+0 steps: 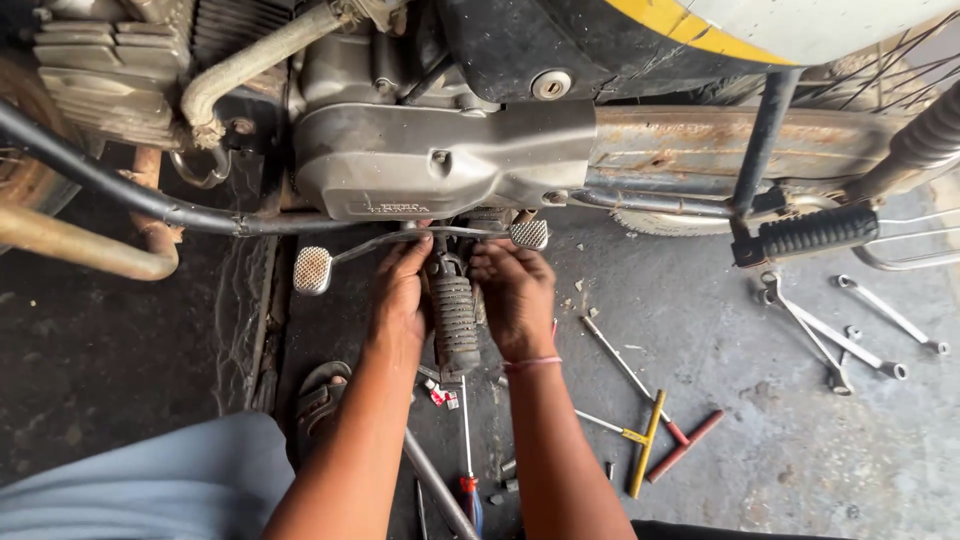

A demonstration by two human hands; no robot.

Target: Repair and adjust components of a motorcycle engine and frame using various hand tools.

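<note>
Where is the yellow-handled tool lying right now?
The yellow-handled tool lies on the concrete floor, just right of the right forearm and beside a red-handled T-wrench, below the motorcycle.

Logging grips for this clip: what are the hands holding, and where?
Both the left hand and right hand flank the ribbed footrest, fingers at its upper end by the engine casing; whether they actually grip it cannot be told.

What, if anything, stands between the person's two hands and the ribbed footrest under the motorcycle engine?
Nothing visible does. The left hand and right hand lie against either side of the footrest, fingers at its upper end below the engine cover. The gear lever runs just above the fingers.
</note>
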